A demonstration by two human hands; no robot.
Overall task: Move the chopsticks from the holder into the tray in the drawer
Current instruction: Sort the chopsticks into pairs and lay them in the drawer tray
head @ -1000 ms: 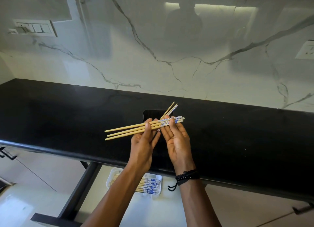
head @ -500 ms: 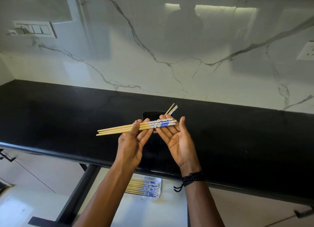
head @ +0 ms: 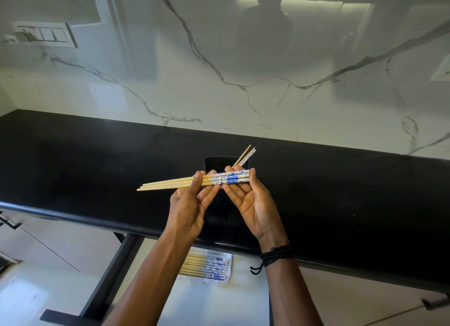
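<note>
1. I hold three chopsticks [head: 192, 182] level above the counter [head: 97, 169]. Their plain tips point left and their blue-patterned ends point right.
2. My left hand [head: 188, 211] grips them near the middle, back of the hand toward me, thumb pressed over the front of the bundle.
3. My right hand [head: 252, 204] is palm up with its fingers straight. The patterned ends lie across its fingertips and the thumb stands against the end of the bundle. The two hands are close together, almost touching under the sticks.
4. Just behind my hands a dark holder [head: 216, 163] stands on the counter, hard to make out against the black surface. A few spare sticks [head: 246, 156] lean out of it toward the upper right.
5. Below the counter's front edge the drawer [head: 243, 301] is open. A white tray [head: 219, 282] lies in it, partly hidden by my left arm.
6. A row of matching tray sticks [head: 207, 267] lies side by side in the tray, patterned ends to the right.
7. A black beaded bracelet [head: 276, 255] circles my right wrist.
8. Behind the counter rises a glossy white marble wall [head: 243, 94] with grey veins. A switch plate [head: 46, 34] is set into it at upper left.
</note>
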